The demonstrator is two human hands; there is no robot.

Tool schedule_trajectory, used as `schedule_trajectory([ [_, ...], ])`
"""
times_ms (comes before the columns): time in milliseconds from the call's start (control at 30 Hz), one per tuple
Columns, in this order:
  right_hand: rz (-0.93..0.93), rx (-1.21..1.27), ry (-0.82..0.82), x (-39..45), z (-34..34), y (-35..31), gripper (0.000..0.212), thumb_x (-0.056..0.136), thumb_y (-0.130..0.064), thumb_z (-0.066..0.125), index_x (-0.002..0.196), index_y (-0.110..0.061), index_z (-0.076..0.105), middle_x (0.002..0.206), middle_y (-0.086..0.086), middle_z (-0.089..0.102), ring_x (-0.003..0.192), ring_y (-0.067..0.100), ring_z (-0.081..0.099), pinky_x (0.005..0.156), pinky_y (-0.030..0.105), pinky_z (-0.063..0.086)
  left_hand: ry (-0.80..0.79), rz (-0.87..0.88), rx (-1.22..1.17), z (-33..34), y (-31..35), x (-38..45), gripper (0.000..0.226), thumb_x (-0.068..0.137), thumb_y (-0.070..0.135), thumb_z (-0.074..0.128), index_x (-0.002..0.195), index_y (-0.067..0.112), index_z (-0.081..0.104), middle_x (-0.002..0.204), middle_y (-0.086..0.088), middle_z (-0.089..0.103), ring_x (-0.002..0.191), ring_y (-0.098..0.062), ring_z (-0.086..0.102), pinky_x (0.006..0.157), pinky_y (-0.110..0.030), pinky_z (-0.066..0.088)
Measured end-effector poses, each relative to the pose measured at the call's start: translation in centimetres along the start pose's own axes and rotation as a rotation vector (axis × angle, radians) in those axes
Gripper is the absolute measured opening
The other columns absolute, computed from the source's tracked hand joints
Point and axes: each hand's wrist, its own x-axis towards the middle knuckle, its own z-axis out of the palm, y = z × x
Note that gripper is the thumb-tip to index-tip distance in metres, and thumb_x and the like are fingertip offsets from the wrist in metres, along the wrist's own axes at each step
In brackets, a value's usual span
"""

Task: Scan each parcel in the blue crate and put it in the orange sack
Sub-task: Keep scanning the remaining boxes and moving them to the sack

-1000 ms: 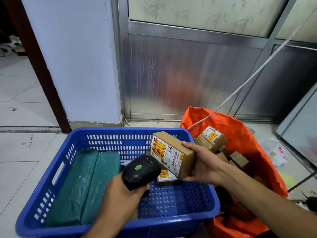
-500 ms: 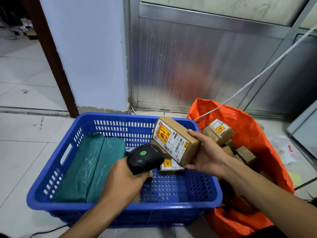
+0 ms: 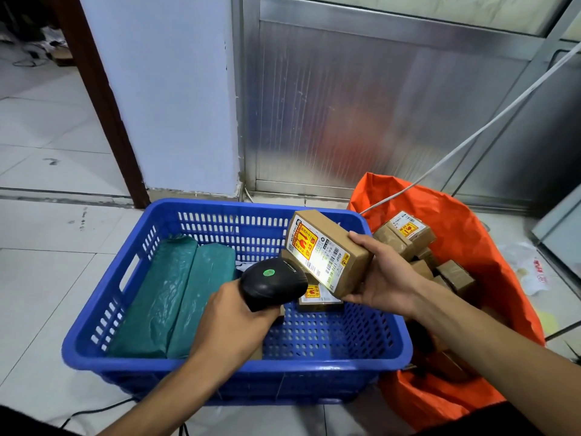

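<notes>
On pale floor tiles, left hand gripping scanner, right hand gripping parcel.

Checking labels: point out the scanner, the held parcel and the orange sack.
scanner (image 3: 273, 283), head view, top of its black head.
held parcel (image 3: 327, 256), head view, its labelled face.
orange sack (image 3: 465, 228), head view, bare inner wall.

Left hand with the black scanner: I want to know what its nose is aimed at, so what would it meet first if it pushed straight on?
The left hand aims the black handheld scanner up-right; first it would likely meet the labelled face of the brown cardboard parcel that the right hand holds.
</notes>
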Motion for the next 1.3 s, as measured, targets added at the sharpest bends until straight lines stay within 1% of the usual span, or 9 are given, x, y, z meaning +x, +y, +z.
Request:
schedule_trajectory([
  [100, -0.001, -0.017, 0.0, 0.05, -0.11, 0.09, 0.043, 0.087, -0.048, 0.066, 0.124, -0.026, 0.069, 0.122, 0.01, 0.072, 0.12, 0.031, 0.062, 0.098, 0.049, 0.05, -0.006, 0.003, 0.0, 0.04, -0.07, -0.03, 0.016, 0.07, 0.023, 0.081, 0.063, 0.019, 0.066, 0.051, 0.006, 0.063, 0.05, -0.013, 0.056, 0.052, -0.029, 0.045],
  [233, 0.003, -0.029, -0.003, 0.09, -0.22, 0.2, 0.043, 0.085, -0.048, 0.067, 0.123, -0.026, 0.069, 0.122, 0.01, 0.072, 0.117, 0.031, 0.063, 0.092, 0.047, 0.052, -0.023, 0.006, 0.001, -0.03, -0.04, -0.11, 0.019, 0.065, 0.036, 0.075, 0.066, 0.018, 0.068, 0.056, 0.002, 0.067, 0.058, -0.02, 0.066, 0.055, -0.036, 0.053],
  [367, 0.006, -0.028, -0.011, 0.5, -0.46, 0.29, 0.046, 0.086, -0.048, 0.067, 0.126, -0.025, 0.068, 0.125, 0.01, 0.071, 0.126, 0.031, 0.059, 0.101, 0.05, 0.046, -0.028, -0.002, 0.01, -0.04, -0.03, -0.17, 0.025, 0.061, 0.041, 0.07, 0.068, 0.017, 0.067, 0.052, 0.0, 0.063, 0.055, -0.024, 0.062, 0.052, -0.034, 0.049],
  [500, 0.009, -0.029, -0.014, 0.68, -0.55, 0.39, 0.048, 0.085, -0.048, 0.068, 0.127, -0.025, 0.067, 0.124, 0.011, 0.071, 0.124, 0.032, 0.06, 0.103, 0.051, 0.046, -0.035, 0.004, 0.012, -0.03, -0.11, -0.12, 0.026, 0.061, 0.041, 0.07, 0.068, 0.016, 0.067, 0.053, -0.001, 0.063, 0.057, -0.025, 0.063, 0.054, -0.038, 0.053],
  [700, 0.013, -0.027, -0.013, 0.68, -0.53, 0.38, 0.049, 0.085, -0.049, 0.068, 0.127, -0.025, 0.067, 0.121, 0.01, 0.072, 0.109, 0.03, 0.065, 0.087, 0.045, 0.052, -0.027, 0.005, 0.022, -0.05, -0.26, -0.02, 0.026, 0.06, 0.041, 0.069, 0.07, 0.017, 0.068, 0.058, -0.003, 0.067, 0.063, -0.027, 0.067, 0.057, -0.039, 0.054],
  [900, 0.017, -0.031, -0.015, 0.61, -0.55, 0.43, 0.048, 0.086, -0.049, 0.068, 0.128, -0.026, 0.066, 0.123, 0.011, 0.071, 0.111, 0.03, 0.066, 0.082, 0.044, 0.056, -0.038, 0.001, 0.028, 0.0, -0.34, -0.01, 0.025, 0.06, 0.041, 0.068, 0.069, 0.017, 0.067, 0.057, -0.002, 0.066, 0.063, -0.026, 0.067, 0.058, -0.039, 0.055],
  [1167, -0.005, -0.071, 0.036, 0.69, -0.67, 0.36, 0.047, 0.084, -0.048, 0.07, 0.125, -0.026, 0.068, 0.119, 0.012, 0.073, 0.114, 0.031, 0.065, 0.088, 0.048, 0.055, -0.048, -0.001, 0.008, -0.03, -0.35, 0.0, 0.024, 0.06, 0.04, 0.069, 0.072, 0.019, 0.07, 0.06, 0.0, 0.069, 0.064, -0.023, 0.068, 0.061, -0.042, 0.058],
  [1233, -0.004, -0.107, 0.051, 0.7, -0.71, 0.35, 0.049, 0.084, -0.048, 0.071, 0.126, -0.025, 0.067, 0.119, 0.012, 0.073, 0.111, 0.03, 0.066, 0.083, 0.048, 0.057, -0.045, 0.0, 0.005, -0.04, -0.3, -0.06, 0.025, 0.058, 0.041, 0.07, 0.071, 0.02, 0.07, 0.059, 0.002, 0.069, 0.064, -0.022, 0.068, 0.06, -0.04, 0.058],
  [1300, 0.007, -0.138, 0.076, 0.5, -0.63, 0.34, 0.048, 0.085, -0.046, 0.072, 0.126, -0.022, 0.066, 0.116, 0.011, 0.073, 0.105, 0.028, 0.068, 0.072, 0.044, 0.059, -0.047, 0.001, -0.009, -0.05, -0.26, -0.11, 0.025, 0.057, 0.043, 0.071, 0.069, 0.021, 0.071, 0.059, 0.003, 0.07, 0.064, -0.02, 0.069, 0.061, -0.039, 0.057],
])
